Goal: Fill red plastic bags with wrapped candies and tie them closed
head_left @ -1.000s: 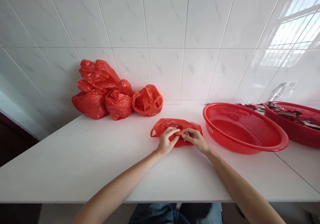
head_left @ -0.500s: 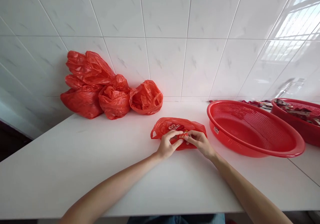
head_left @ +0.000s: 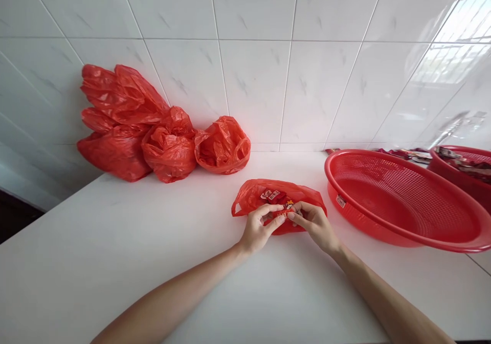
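Between my fingertips is a small red wrapped packet (head_left: 283, 213) with yellowish print; its contents do not show. My left hand (head_left: 260, 226) pinches its left end with thumb and forefinger. At its right end my right hand (head_left: 313, 223) is closed in a pinch too. Both hands are over the mouth of an open red plastic bag (head_left: 249, 196) that lies on the white counter (head_left: 184, 231). Inside the bag are dark red wrapped packets (head_left: 274, 195) with white labels, partly hidden by my hands.
Several bunched red plastic bags (head_left: 169, 144) lean at the tiled wall (head_left: 253, 78) on the left. A red perforated basket (head_left: 391, 200) stands close on the right. Behind it, a second red basket (head_left: 460, 180) holds dark wrappers, and a clear plastic item (head_left: 460, 126) is by the wall.
The view has tilted down and come slightly closer. The small packet between my fingers has turned, so its printed face shows less. Both hands keep their pinch on it.
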`<state>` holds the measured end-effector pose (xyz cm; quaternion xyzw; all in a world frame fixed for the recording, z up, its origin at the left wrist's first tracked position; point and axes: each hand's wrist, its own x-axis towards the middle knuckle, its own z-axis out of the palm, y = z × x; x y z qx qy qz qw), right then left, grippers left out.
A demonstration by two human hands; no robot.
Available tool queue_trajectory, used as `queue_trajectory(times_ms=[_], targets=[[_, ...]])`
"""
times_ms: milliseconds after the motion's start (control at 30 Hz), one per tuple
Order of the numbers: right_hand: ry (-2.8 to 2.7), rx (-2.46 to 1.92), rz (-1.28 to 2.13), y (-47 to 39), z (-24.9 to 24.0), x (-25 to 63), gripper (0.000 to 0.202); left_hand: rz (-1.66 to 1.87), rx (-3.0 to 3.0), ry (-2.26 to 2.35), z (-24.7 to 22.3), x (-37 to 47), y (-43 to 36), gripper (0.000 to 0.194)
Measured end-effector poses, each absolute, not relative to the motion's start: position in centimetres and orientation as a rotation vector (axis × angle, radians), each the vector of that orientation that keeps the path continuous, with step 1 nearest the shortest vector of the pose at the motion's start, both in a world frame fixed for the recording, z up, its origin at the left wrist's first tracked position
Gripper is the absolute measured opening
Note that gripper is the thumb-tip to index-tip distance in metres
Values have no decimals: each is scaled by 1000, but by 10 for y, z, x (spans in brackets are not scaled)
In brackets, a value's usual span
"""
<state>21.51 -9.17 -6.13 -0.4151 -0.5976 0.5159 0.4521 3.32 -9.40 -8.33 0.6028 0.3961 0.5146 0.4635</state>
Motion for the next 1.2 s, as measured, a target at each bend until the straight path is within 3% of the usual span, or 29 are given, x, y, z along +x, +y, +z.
queue_trajectory(times_ms=[333, 567, 1200], targets=[[-1413, -1062, 1231, -98, -58, 210, 41, 1260, 1300, 933, -81, 35, -97, 39], [-1391, -1044, 1212, -99, -55, 211, 41, 1236, 1280, 948, -76, 33, -98, 31], [-1374, -1036, 1250, -104, -55, 211, 43, 1237, 1264, 962, -69, 33, -103, 37]])
